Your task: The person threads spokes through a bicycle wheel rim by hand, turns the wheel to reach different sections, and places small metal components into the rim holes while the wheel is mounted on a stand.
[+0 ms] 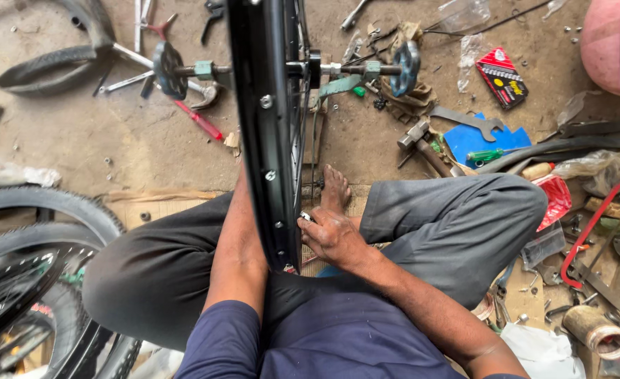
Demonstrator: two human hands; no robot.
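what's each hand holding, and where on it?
Right hand pinches a small metal tool against the black wheel rim, gripped at its near end. The left hand is hidden behind the rim; its hold cannot be told.

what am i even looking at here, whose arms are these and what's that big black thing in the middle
This is one picture from a camera worn on a person's head, looking straight down at their own lap and arms. The person sits cross-legged on a dusty floor in grey trousers, one bare foot showing.

The big black thing is a bicycle wheel rim, seen edge-on and standing upright between the knees on a stand whose axle pokes out to each side.

The right hand is at the rim's lower edge, pinching a small metal tool against it. The left hand is hidden behind the rim; only its forearm shows.

Around them lie a hammer, a spanner, a green-handled screwdriver, a red-handled screwdriver and spare tyres.
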